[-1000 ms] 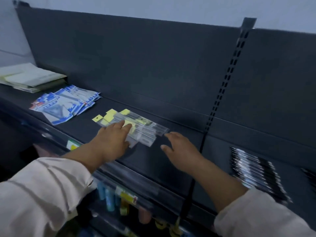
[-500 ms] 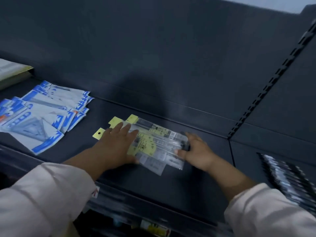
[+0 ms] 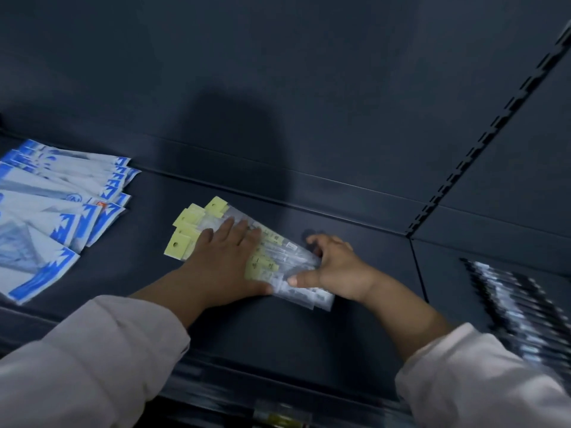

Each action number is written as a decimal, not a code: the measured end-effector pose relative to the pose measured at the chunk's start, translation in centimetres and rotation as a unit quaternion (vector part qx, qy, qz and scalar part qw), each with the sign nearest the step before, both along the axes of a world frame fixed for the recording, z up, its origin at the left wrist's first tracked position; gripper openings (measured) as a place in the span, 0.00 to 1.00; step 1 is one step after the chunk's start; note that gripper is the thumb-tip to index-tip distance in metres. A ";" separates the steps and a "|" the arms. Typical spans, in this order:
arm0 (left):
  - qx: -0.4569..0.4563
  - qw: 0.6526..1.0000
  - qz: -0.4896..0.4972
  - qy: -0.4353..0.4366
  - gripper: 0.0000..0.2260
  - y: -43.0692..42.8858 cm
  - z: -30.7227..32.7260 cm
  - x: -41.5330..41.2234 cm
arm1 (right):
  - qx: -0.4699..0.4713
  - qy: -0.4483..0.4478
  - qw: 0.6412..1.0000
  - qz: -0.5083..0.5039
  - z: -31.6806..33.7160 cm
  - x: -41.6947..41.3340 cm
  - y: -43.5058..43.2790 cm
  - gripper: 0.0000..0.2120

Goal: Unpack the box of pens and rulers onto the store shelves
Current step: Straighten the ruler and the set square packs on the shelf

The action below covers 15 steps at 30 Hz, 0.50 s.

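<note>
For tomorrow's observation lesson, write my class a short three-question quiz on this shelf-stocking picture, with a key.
1. True or false: the left hand lies flat on the yellow-tagged packets.
2. What lies left of those packets on the shelf? A. blue-and-white packs B. scissors C. cups
3. Which hand curls round the packets' end?
Key: 1 true; 2 A; 3 the right hand.

Dark back panel (image 3: 309,72) rising behind, carrying soft shadow (image 3: 228,143) near middle. Slotted upright (image 3: 482,143) running diagonally from top right down to panel foot, dividing two bays. Yellow label (image 3: 282,420) sitting in front rail (image 3: 216,395) at bottom edge, showing blurred, print unreadable.
</note>
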<state>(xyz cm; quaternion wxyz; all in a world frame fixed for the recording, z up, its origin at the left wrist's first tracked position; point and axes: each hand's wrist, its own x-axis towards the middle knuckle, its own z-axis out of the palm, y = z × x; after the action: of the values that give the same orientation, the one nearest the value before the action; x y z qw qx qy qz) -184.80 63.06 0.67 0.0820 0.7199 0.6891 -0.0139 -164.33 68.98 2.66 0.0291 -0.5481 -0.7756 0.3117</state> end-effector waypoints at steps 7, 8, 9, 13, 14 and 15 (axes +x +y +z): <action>0.058 0.998 0.017 0.027 0.53 0.3 0.4 0.6 | 0.066 -0.054 0.995 0.041 0.2 -2.0 -1.9 0.26; 0.061 0.998 0.010 0.033 0.53 0.3 0.6 0.6 | 0.067 -0.038 0.996 0.049 0.2 -2.0 -2.1 0.23; 0.065 0.997 -0.003 0.042 0.52 0.3 0.8 0.5 | 0.070 -0.029 0.996 0.055 0.2 -2.0 -2.3 0.21; 0.071 0.992 -0.089 0.061 0.28 1.0 2.0 -0.6 | 0.132 -0.031 0.990 0.050 0.5 -1.3 -2.7 0.18; 0.074 0.990 -0.106 0.054 0.23 1.2 2.5 -0.6 | 0.154 -0.032 0.986 0.045 0.7 -0.8 -2.7 0.18; 0.082 0.988 -0.119 0.048 0.20 1.3 2.8 -0.4 | 0.173 -0.030 0.984 0.039 0.9 -0.3 -2.6 0.18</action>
<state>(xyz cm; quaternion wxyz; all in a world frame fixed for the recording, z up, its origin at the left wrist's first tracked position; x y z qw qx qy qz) -185.20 64.35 3.46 -0.0127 0.7996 0.6004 -0.0016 -164.63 66.38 3.51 0.0881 -0.5129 -0.8394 0.1568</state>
